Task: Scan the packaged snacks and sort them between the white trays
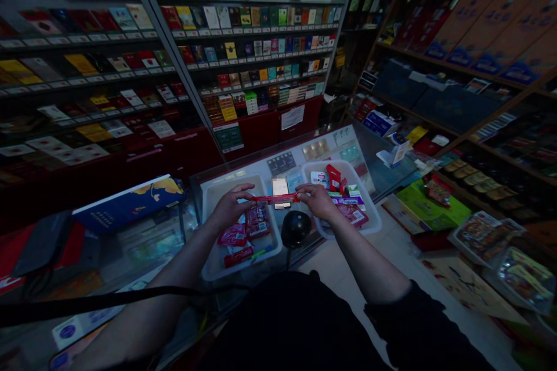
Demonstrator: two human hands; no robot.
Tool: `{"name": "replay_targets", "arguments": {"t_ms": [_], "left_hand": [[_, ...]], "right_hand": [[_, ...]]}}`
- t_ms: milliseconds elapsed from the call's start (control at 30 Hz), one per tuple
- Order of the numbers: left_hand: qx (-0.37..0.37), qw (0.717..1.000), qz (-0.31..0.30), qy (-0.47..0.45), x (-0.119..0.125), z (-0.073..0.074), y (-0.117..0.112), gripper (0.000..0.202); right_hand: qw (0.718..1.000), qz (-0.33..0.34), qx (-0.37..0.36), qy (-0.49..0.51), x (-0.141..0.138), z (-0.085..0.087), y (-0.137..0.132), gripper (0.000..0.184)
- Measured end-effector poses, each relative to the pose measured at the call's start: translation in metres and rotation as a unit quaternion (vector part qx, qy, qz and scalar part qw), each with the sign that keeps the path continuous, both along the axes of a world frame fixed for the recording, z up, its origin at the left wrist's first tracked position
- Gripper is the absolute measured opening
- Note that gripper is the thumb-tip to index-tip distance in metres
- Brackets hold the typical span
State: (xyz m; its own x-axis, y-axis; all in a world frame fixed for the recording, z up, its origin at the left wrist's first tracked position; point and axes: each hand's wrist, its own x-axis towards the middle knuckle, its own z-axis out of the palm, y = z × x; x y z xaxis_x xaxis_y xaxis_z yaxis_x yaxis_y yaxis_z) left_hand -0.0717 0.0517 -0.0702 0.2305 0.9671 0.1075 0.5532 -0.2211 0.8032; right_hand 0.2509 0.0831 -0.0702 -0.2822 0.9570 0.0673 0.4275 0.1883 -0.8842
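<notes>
A narrow red strip-shaped packet (pixel 264 199) is stretched level between my two hands, its kind too small to make out. My left hand (pixel 234 204) pinches its left end above the left white plastic bin (pixel 278 245). My right hand (pixel 317 200) pinches the other end beside the right white plastic bin (pixel 375 225). Red snack packets (pixel 258 221) and a red tube-like pack (pixel 238 256) lie in the left bin. Mixed packets, one a purple pack (pixel 348 200), fill part of the right bin. Behind the strip, a lit screen (pixel 281 186) shows, partly blurred out.
A black rounded device (pixel 296 228) with a cable stands between the bins on the glass counter (pixel 300 252). To the left lies a large blue box (pixel 130 204). Shelves of small boxes (pixel 261 16) rise ahead. Packaged foods (pixel 483 235) sit at the right.
</notes>
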Motion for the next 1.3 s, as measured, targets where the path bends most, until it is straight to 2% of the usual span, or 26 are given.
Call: {"name": "replay_targets", "arguments": {"t_ms": [233, 367, 567, 733, 933, 1100, 1300], "left_hand": [[-0.02, 0.999, -0.032, -0.001, 0.035, -0.001, 0.012, 0.024], [-0.013, 0.998, -0.041, 0.039, 0.048, -0.005, 0.018, 0.022], [0.029, 0.99, -0.069, 0.119, 0.066, -0.012, 0.028, 0.019], [0.039, 0.985, -0.088, 0.143, 0.081, -0.026, 0.034, 0.017], [0.053, 0.984, -0.089, 0.142, 0.093, -0.039, 0.036, 0.014], [0.05, 0.981, -0.103, 0.155, 0.099, -0.04, 0.038, 0.017], [0.043, 0.983, -0.103, 0.143, 0.105, -0.044, 0.039, 0.017]], "right_hand": [[0.999, -0.027, -0.03, 0.0, 0.035, -0.006, 0.002, 0.014], [0.999, -0.034, -0.03, -0.014, 0.05, -0.011, 0.003, 0.016], [0.996, -0.015, 0.032, -0.086, 0.072, -0.016, 0.008, 0.012], [0.987, -0.002, 0.062, -0.147, 0.088, -0.018, 0.011, 0.014], [0.984, -0.004, 0.075, -0.165, 0.098, -0.017, 0.009, 0.016], [0.982, -0.006, 0.049, -0.181, 0.107, -0.016, 0.004, 0.014], [0.982, -0.015, 0.056, -0.178, 0.112, -0.024, 0.001, 0.014]]}}
